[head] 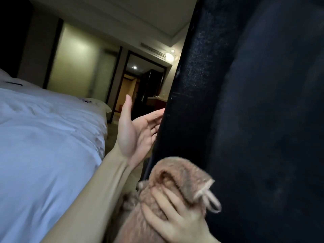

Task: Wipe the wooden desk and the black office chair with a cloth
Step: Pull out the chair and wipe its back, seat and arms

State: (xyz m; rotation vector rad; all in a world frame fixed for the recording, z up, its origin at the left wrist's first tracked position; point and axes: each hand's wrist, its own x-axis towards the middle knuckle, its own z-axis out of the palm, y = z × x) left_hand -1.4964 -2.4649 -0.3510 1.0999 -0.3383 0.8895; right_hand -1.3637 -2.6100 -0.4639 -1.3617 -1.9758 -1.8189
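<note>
The black office chair (245, 102) fills the right half of the view, very close, its backrest edge running from top centre down to lower centre. My left hand (135, 130) reaches up beside that edge, palm showing, thumb raised, its fingers going behind the chair's side. My right hand (175, 216) grips a fuzzy pinkish-brown cloth (177, 174) with a small hanging loop and holds it against the lower part of the chair's edge. The wooden desk is out of view.
A bed with white sheets (43, 137) takes up the left side, close to my left arm. A narrow strip of floor (110, 137) runs between bed and chair. Beyond are a lit wall panel and a dark doorway (143, 85).
</note>
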